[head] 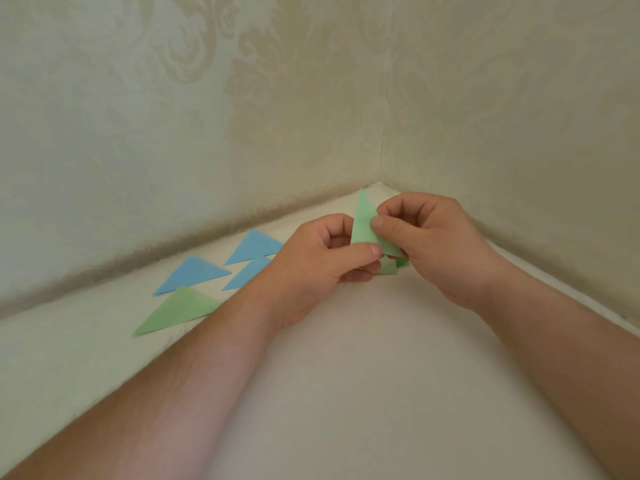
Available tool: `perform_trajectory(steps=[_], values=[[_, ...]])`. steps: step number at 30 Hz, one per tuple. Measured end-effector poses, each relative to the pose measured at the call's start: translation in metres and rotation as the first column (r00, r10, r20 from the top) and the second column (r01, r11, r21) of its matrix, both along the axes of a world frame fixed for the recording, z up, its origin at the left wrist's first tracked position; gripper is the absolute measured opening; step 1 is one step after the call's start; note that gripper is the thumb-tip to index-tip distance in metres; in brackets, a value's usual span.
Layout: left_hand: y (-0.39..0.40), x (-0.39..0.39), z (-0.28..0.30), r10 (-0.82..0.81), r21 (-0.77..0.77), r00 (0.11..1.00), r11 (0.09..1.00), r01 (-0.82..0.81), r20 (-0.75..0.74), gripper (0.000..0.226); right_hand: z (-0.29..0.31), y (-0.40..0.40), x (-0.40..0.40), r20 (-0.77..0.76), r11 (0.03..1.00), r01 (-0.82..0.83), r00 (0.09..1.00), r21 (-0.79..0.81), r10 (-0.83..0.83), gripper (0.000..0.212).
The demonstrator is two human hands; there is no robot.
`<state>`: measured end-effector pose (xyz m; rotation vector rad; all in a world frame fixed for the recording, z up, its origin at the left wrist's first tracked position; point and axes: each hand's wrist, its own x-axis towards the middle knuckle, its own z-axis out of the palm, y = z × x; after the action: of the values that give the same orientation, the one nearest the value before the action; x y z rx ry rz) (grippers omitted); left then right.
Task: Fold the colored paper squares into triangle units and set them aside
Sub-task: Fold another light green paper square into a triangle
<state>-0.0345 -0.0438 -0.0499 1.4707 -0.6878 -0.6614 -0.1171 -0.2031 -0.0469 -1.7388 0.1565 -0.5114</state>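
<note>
A green paper (363, 223), folded to a pointed triangle shape, is held upright above the white surface near the wall corner. My left hand (322, 261) pinches its lower edge between thumb and fingers. My right hand (429, 244) pinches its right side with the thumb on top. More green paper (389, 266) shows under my hands, partly hidden. To the left, flat on the surface, lie three blue triangles (194, 273) (254, 245) (247, 271) and one green triangle (176, 311).
The white surface (346, 375) ends at two patterned beige walls (207, 116) that meet in a corner just behind my hands. My forearms cross the near part of the surface.
</note>
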Motion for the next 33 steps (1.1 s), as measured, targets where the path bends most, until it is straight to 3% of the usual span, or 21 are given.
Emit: perform_trajectory(steps=[3, 5, 8, 15, 24, 33], values=[[-0.0003, 0.0017, 0.0008, 0.123, 0.033, 0.979, 0.991, -0.13, 0.164, 0.02, -0.001, -0.0028, -0.0013, -0.022, 0.99, 0.033, 0.999, -0.14, -0.037, 0.016], [-0.0004, 0.0033, 0.0006, 0.213, -0.018, 0.952, 0.977, -0.215, 0.221, 0.012, -0.0011, -0.0022, -0.0031, -0.045, 0.972, 0.027, 0.998, -0.231, -0.039, 0.017], [-0.0002, 0.0057, -0.0007, 0.243, -0.061, 0.925, 0.97, -0.235, 0.292, 0.008, -0.0031, 0.0, -0.0042, -0.061, 0.951, 0.01, 0.998, -0.311, -0.03, 0.017], [-0.0003, 0.0056, 0.0006, 0.281, -0.09, 0.932, 0.959, -0.267, 0.23, 0.011, -0.0032, -0.0022, -0.0014, -0.035, 0.97, 0.071, 0.996, -0.232, -0.081, 0.015], [0.0018, 0.0042, -0.0028, 0.212, 0.053, 0.846, 0.961, -0.272, 0.488, 0.012, -0.0013, 0.0005, -0.0044, -0.057, 0.946, 0.067, 0.994, -0.316, -0.09, 0.016], [-0.0002, 0.0046, -0.0051, 0.229, 0.023, 0.846, 0.962, -0.273, 0.481, 0.011, 0.0001, -0.0013, -0.0044, -0.044, 0.951, 0.067, 0.995, -0.301, -0.085, 0.017]])
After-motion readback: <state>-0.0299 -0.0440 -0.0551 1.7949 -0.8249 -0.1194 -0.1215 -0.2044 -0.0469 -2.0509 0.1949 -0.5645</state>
